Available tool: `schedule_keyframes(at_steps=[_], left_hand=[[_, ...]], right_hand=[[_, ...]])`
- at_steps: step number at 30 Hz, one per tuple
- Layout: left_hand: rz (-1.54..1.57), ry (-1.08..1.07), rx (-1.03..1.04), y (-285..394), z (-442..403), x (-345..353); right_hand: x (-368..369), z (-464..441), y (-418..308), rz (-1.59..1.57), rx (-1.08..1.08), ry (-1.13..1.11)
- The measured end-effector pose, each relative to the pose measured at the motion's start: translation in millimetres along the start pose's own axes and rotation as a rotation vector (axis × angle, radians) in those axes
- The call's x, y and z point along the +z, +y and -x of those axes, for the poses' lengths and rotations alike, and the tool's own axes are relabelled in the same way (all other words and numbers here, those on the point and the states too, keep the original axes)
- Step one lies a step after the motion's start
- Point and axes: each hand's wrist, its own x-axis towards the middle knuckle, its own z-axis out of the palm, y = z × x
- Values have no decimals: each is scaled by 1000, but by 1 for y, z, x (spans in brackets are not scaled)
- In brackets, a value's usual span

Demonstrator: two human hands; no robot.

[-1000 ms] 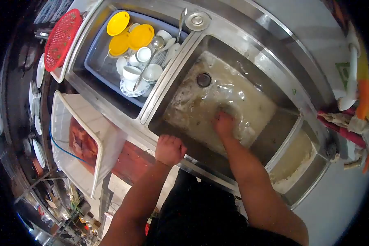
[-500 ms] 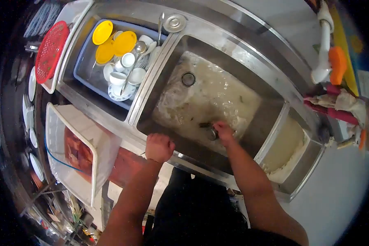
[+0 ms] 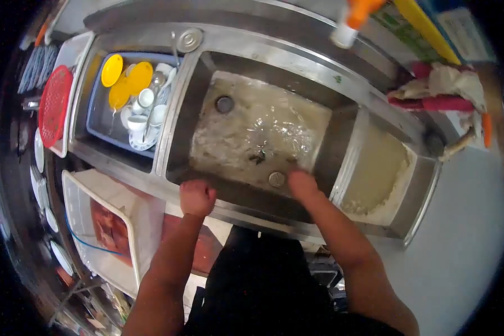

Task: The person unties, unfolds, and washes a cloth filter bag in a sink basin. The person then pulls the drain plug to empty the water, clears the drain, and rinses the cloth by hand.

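Observation:
My left hand [image 3: 197, 197] is a closed fist resting at the front edge of the steel sink [image 3: 235, 211]; what it holds, if anything, is hidden. Over the sink's lower right part is my right hand [image 3: 302, 185], its fingers blurred and partly hidden. Just left of it, a round strainer-like piece [image 3: 276, 179] lies in the cloudy water [image 3: 263, 123]. Dark scraps [image 3: 257, 157] sit in the water nearby. A dark round drain piece [image 3: 224, 104] shows at the basin's upper left.
A blue-grey tub [image 3: 98, 120] at the left holds yellow plates [image 3: 112, 70], white cups and spoons. Further left is a red basket [image 3: 55, 106]. A white bin [image 3: 137, 235] stands below. Cloudy liquid fills a side compartment [image 3: 375, 168]; cloths [image 3: 442, 89] lie at the right.
The camera view has turned and shifted. My right hand has come away from the round piece to its right. Dark scraps now lie apart from that piece. My left hand stays at the sink's edge.

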Motion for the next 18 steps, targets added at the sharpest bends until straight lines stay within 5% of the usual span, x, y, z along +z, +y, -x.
schedule_keyframes(at_steps=[1,3,6,9,11,13,18], left_hand=[[-31,13,-3,-1,0,0],[13,131,71,-2,2,4],[86,54,50,-7,2,9],[-61,66,79,-10,2,13],[-72,71,99,-10,1,13],[-85,76,106,-6,2,13],[-63,79,78,-5,1,10]], right_hand=[[1,6,-1,-14,17,9],[2,21,4,64,-204,443],[-33,68,21,-389,-130,690],[-41,99,103,-406,-3,1052],[-13,101,179,-768,191,1024],[26,83,258,-584,518,778],[111,25,345,-43,455,502]])
